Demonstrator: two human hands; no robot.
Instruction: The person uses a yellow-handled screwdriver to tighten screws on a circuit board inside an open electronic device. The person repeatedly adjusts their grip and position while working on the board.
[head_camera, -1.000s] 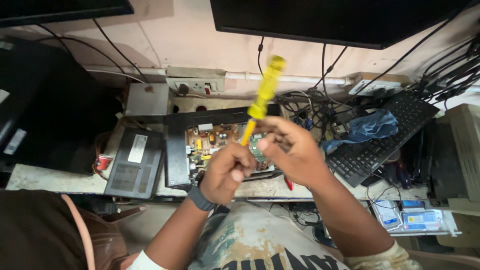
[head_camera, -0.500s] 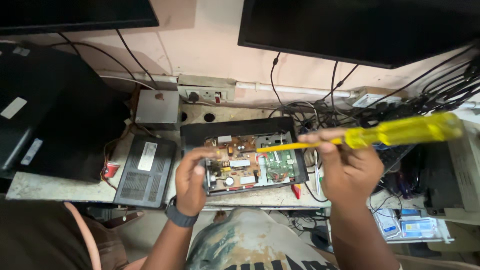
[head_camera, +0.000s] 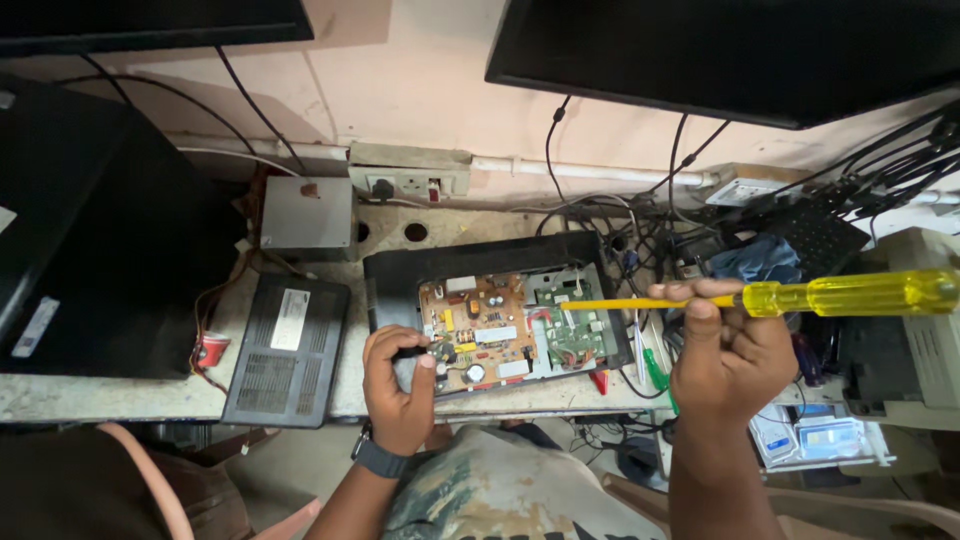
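Hands at work over an opened black device case (head_camera: 480, 262) on the counter (head_camera: 120, 395): left hand (head_camera: 400, 385) pinches a component on the exposed circuit board (head_camera: 480, 330); right hand (head_camera: 730, 355) grips a yellow screwdriver (head_camera: 800, 297) raised off the board. Cover already off, board still seated.

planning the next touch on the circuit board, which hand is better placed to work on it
Probably left: the left hand rests on the circuit board; the right hand holds the yellow screwdriver raised beside it.

White rectangular label (head_camera: 291, 319) on black slatted case (head_camera: 285, 350); 2 dark screens (head_camera: 740, 50) overhead.
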